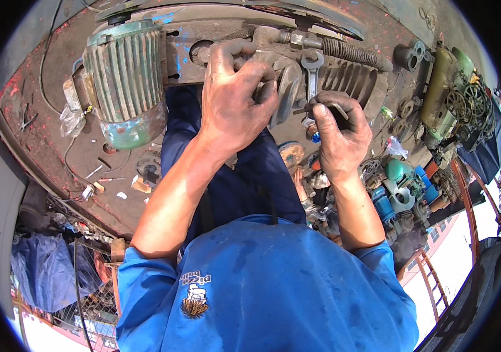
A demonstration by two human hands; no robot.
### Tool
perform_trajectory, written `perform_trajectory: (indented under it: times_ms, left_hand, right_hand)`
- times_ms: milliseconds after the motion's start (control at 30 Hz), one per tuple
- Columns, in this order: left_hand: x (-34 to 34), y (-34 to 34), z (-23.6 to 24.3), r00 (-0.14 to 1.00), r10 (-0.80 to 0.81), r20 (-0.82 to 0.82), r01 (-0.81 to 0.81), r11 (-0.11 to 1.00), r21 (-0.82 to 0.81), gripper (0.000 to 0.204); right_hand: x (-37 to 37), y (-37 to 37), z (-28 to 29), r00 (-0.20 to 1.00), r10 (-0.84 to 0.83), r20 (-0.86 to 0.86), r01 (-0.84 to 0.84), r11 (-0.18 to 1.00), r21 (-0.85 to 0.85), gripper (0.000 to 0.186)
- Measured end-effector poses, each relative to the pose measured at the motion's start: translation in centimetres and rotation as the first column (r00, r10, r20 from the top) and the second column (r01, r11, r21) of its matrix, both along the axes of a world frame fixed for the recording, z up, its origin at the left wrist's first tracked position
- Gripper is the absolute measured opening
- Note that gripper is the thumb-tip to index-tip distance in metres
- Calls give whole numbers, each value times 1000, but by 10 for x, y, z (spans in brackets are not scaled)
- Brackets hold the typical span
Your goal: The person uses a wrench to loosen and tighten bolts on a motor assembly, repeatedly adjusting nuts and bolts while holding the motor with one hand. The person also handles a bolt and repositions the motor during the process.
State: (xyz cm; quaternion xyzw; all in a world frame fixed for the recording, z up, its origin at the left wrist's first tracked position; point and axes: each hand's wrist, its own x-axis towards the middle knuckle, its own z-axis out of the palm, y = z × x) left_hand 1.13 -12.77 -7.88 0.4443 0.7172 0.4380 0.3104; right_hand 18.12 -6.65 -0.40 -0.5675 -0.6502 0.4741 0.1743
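My left hand [235, 102] is closed, its blackened fingers curled in front of a greasy metal pump body [288, 88]. Whatever lies between those fingers is hidden. My right hand [344, 138] grips a small dark metal piece [338, 109] between thumb and fingers; a thin tip pokes out toward the left. Just beyond that hand, an open-end wrench [312, 73] rests against the machine, its jaw pointing away from me. A finned cylinder [350, 81] sits to the right of the wrench, and a ribbed pipe [350, 51] runs along behind it.
A green finned electric motor [124, 76] stands at the left on the same machine, with a large wheel rim [321, 14] at the far side. Toward the right lie an olive tank [441, 88], a blue-green motor [400, 170] and many loose parts. A cable [44, 70] crosses the stained floor.
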Motion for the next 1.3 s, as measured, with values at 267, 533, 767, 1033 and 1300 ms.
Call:
perform_trajectory:
  times_ms: [267,533,767,1033,1300]
  left_hand:
    - [4,1,2,1000,-13,-14,13,1000,-15,25]
    - [7,7,6,999,-41,-34,38,996,-76,19]
    - [9,10,10,997,-71,-35,64,985,-162,16]
    - [9,2,3,997,-71,24,74,981,-178,15]
    - [20,7,8,1000,0,-31,-6,980,-201,8]
  right_hand:
    - [5,-3,-4,998,-10,-68,10,1000,3,13]
    - [23,-14,-7,993,-30,-117,33,999,25,17]
    - [54,-20,-23,982,-108,-156,106,994,-22,17]
    - [89,-35,-28,945,-163,-284,127,982,-142,17]
    - [122,-32,-34,903,-97,-418,45,990,-132,16]
